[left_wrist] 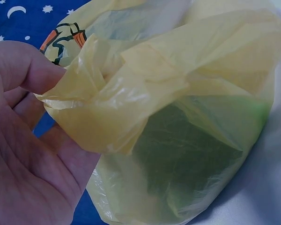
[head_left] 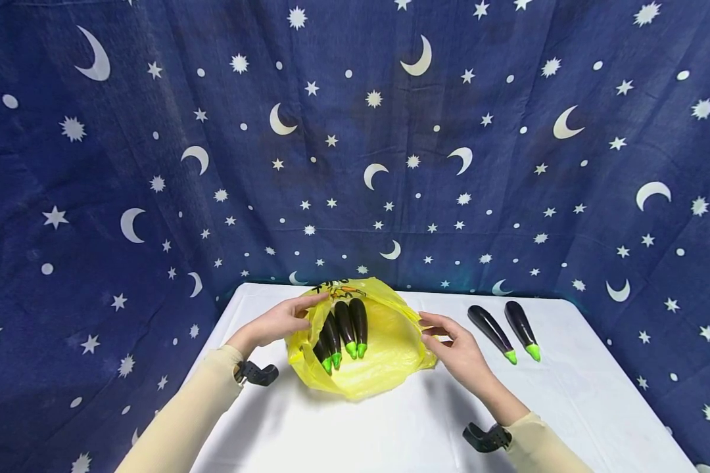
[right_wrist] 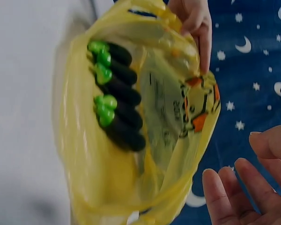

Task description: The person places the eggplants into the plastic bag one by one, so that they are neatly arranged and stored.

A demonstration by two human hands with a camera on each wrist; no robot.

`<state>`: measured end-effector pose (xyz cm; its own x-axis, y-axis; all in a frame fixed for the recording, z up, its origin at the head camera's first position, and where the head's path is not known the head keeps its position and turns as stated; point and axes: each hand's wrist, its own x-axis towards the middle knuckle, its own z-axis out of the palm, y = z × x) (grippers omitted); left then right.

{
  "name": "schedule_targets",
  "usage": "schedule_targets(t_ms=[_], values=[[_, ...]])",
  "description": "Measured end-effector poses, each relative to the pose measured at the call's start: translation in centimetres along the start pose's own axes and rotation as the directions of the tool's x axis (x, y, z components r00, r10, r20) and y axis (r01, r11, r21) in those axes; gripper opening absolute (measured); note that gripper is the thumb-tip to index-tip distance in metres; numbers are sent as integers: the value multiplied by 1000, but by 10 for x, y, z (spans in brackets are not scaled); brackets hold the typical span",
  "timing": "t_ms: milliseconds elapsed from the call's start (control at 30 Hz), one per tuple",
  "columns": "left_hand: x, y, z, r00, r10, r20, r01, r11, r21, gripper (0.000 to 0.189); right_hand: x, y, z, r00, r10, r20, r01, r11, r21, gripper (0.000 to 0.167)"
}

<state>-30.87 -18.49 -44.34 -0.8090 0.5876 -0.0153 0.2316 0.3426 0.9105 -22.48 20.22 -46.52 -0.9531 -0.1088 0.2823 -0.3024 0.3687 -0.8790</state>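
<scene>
A yellow plastic bag (head_left: 390, 341) lies on its side with its mouth spread toward me. Several dark eggplants (head_left: 344, 325) with bright green stem ends rest inside, toward its left. My left hand (head_left: 281, 322) holds the bag's left rim; in the left wrist view the crumpled film runs between its thumb and fingers. At the bag's right rim is my right hand (head_left: 458, 351), fingers spread and slightly bent. The right wrist view has these right fingers (right_wrist: 255, 187) beside the bag, with nothing in them.
Two more eggplants, one on the left (head_left: 492, 332) and one on the right (head_left: 522, 328), lie on the white table (head_left: 591, 394), to the right of the bag. A dark blue curtain (head_left: 343, 144) with moons and stars hangs behind and around the table.
</scene>
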Motion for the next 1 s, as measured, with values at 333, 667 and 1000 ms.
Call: schedule_targets(t_ms=[333, 667, 1000], values=[[0, 0, -1, 1000, 0, -6, 0, 1000, 2, 74, 5, 29, -31, 992, -5, -128, -13, 991, -132, 44], [-1, 2, -2, 1000, -13, -9, 13, 1000, 7, 73, 13, 64, -63, 979, 32, -200, -66, 984, -167, 46], [-1, 1, -2, 1000, -4, -7, 4, 1000, -3, 73, 19, 98, -90, 970, 81, -229, -134, 966, -223, 51]])
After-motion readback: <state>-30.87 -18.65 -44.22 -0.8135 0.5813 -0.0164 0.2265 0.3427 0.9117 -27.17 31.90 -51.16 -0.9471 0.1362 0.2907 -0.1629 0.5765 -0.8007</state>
